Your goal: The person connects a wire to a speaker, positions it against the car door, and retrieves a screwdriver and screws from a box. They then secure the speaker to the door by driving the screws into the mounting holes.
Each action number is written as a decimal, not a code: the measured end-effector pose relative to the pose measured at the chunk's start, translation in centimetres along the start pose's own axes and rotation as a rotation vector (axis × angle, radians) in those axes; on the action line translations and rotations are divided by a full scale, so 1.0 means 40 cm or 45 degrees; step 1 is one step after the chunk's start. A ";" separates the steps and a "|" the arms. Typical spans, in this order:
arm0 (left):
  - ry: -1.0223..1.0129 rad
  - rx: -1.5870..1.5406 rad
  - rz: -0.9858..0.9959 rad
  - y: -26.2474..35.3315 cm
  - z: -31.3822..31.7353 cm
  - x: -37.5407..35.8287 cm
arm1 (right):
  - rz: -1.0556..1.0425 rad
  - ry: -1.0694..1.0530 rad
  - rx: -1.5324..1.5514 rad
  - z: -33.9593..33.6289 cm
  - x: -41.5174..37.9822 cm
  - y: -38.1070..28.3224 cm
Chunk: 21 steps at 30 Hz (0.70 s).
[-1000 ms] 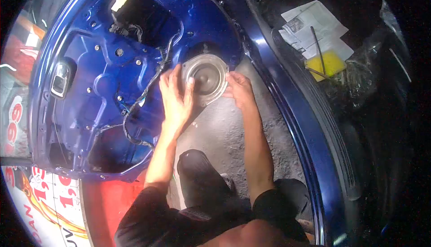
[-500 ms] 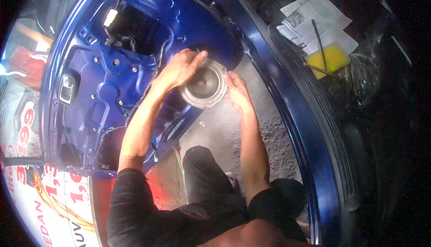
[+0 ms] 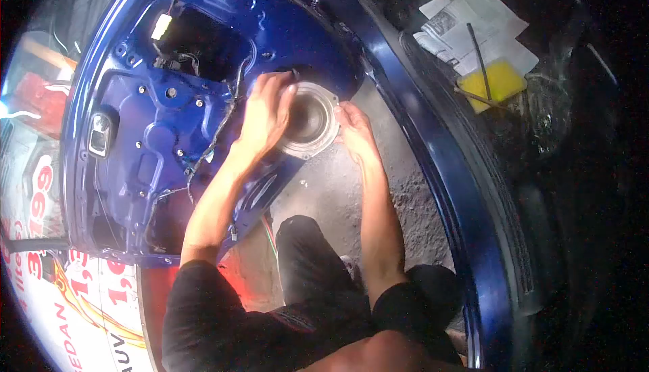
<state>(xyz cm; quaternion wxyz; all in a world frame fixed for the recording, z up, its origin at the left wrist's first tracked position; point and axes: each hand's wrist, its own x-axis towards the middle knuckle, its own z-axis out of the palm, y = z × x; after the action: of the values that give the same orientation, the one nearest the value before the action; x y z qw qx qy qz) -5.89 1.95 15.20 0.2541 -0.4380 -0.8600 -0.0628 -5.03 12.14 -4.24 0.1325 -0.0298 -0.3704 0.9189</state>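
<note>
Both hands at the rim of a round speaker [image 3: 312, 119], against a blue door panel [image 3: 159, 138].
The right hand [image 3: 357, 130] has its fingertips closed on the rim's right side; the left hand [image 3: 265, 116] is half curled at the upper left edge, though whether it grips or only touches, I cannot tell. The speaker lies between them, over the door's lower edge, near the wiring [image 3: 231, 111]. The step looks like steadying and lining up; shifting it would seem to call for even support from both sides, fingers clear of the cone.
</note>
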 end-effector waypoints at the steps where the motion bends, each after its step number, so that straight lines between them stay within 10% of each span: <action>1: 0.097 0.017 0.009 -0.001 -0.005 -0.025 | 0.016 -0.044 0.050 -0.001 -0.002 -0.002; 5: 0.132 0.131 -0.395 0.027 -0.040 -0.123 | 0.074 -0.104 0.089 -0.020 -0.019 -0.028; 13: 0.398 -0.844 -1.026 0.125 0.015 -0.256 | 0.056 -0.103 -0.032 -0.061 -0.009 -0.020; 21: 0.449 -0.592 -0.882 0.017 0.042 -0.264 | 0.031 -0.018 0.143 0.015 0.008 -0.008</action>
<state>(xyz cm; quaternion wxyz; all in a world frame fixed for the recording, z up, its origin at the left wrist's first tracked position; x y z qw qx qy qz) -0.87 -4.71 8.48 0.2557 -0.1525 -0.8624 -0.4094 -5.37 12.05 -3.60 0.1202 -0.0202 -0.3189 0.9399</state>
